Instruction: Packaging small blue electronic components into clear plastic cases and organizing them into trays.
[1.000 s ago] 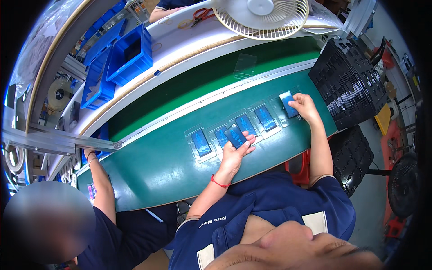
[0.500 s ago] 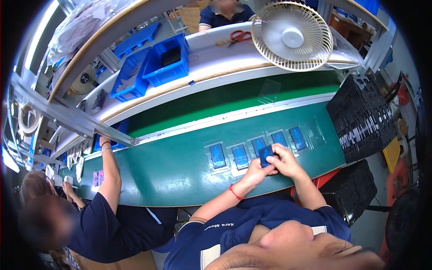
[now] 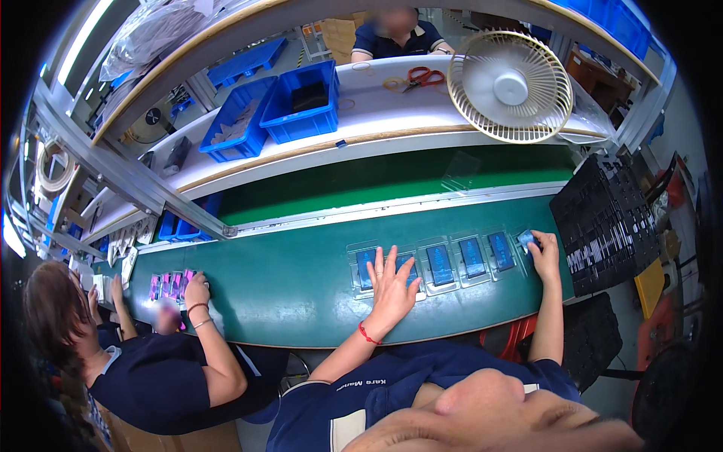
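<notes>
A row of clear plastic trays (image 3: 455, 285) lies on the green table, holding flat dark-blue rectangular pieces (image 3: 439, 265) that look like phone batteries. My left hand (image 3: 392, 292) is spread over the two leftmost trays, partly covering the blue pieces there. It holds nothing that I can see; a fingertip contact is hard to make out. At the right end of the row, my right hand (image 3: 547, 260) has its fingers closed on a small-looking blue piece (image 3: 529, 241), at the last tray. My fingers hide part of that piece.
Stacked black trays (image 3: 602, 218) stand at the table's right end. Beyond the green strip, a shelf carries blue bins (image 3: 301, 113), red scissors (image 3: 425, 77) and a fan (image 3: 510, 89). A co-worker (image 3: 151, 369) handles pink-and-black pieces at the left; another person sits across.
My hands have parted. The right one has carried a blue piece from the middle to the rightmost tray; the left has let go and moved left over the row. The co-worker's arm has come nearer.
</notes>
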